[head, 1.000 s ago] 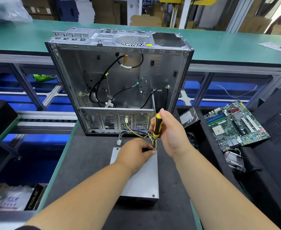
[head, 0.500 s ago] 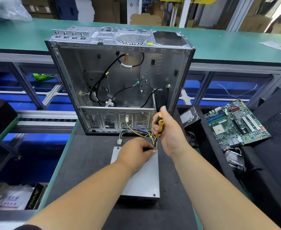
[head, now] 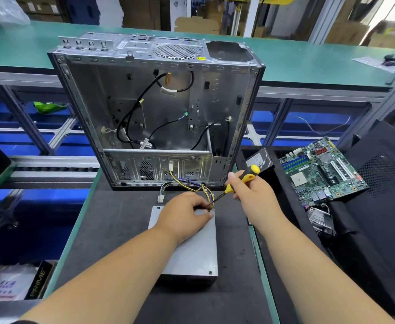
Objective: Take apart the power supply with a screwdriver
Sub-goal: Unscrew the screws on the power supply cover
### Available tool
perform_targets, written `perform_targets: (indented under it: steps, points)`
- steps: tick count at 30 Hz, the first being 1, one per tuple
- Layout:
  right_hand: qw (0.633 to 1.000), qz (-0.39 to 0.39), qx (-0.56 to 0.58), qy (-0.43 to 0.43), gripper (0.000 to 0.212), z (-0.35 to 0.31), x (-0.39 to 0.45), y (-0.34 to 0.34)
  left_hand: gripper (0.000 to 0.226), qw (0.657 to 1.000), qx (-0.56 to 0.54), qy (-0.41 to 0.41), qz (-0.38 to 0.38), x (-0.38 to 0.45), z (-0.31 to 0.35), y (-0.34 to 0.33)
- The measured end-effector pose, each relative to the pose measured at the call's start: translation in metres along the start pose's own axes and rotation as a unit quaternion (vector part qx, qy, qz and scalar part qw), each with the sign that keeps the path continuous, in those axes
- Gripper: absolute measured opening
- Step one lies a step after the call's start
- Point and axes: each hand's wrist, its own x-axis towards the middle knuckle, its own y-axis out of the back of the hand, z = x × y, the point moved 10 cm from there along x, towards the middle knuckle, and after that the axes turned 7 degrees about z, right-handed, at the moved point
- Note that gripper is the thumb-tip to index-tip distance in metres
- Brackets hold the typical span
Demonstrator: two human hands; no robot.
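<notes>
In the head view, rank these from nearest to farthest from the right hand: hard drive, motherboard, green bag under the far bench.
From the right hand:
1. Hard drive, just beyond it to the right.
2. Motherboard, farther right, in the black bin.
3. Green bag, far left, under the far bench.

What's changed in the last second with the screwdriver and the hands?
The right hand has tilted the screwdriver from nearly upright to a slant, handle up to the right, tip down at the far right corner of the power supply. The left hand still rests on that end by the wires. The computer case has not moved.
</notes>
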Motion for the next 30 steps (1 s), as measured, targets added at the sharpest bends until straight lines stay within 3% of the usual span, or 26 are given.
perform_targets:
  steps: [5, 8, 9, 12, 17, 24, 30]
  points:
    - [0.995, 0.063, 0.081, 0.012, 0.034, 0.006, -0.003, 0.017, 0.014, 1.000, -0.007, 0.007, -0.005, -0.001, -0.001, -0.001]
    - [0.993, 0.057, 0.090, 0.040, 0.015, 0.006, -0.003, 0.018, 0.020, 0.999, -0.030, 0.014, -0.003, 0.000, -0.001, 0.000]
    - [0.996, 0.033, 0.061, 0.047, 0.006, 0.007, -0.003, 0.013, 0.024, 0.999, -0.034, 0.015, -0.001, 0.000, -0.001, 0.001]
    - [0.994, -0.035, -0.073, 0.068, 0.011, 0.016, -0.002, -0.013, 0.030, 0.999, -0.038, 0.021, 0.009, 0.001, -0.001, 0.003]
    - [0.978, -0.101, -0.172, 0.059, 0.014, 0.038, -0.007, -0.052, 0.035, 0.998, -0.036, 0.027, 0.035, 0.001, -0.003, 0.008]
    - [0.974, -0.079, -0.199, 0.075, 0.018, 0.041, -0.004, -0.058, 0.031, 0.999, -0.026, 0.032, 0.026, 0.002, -0.003, 0.006]
    - [0.956, -0.095, -0.250, 0.122, 0.038, 0.030, -0.004, -0.063, 0.031, 0.999, -0.029, 0.033, 0.021, 0.001, -0.002, 0.006]
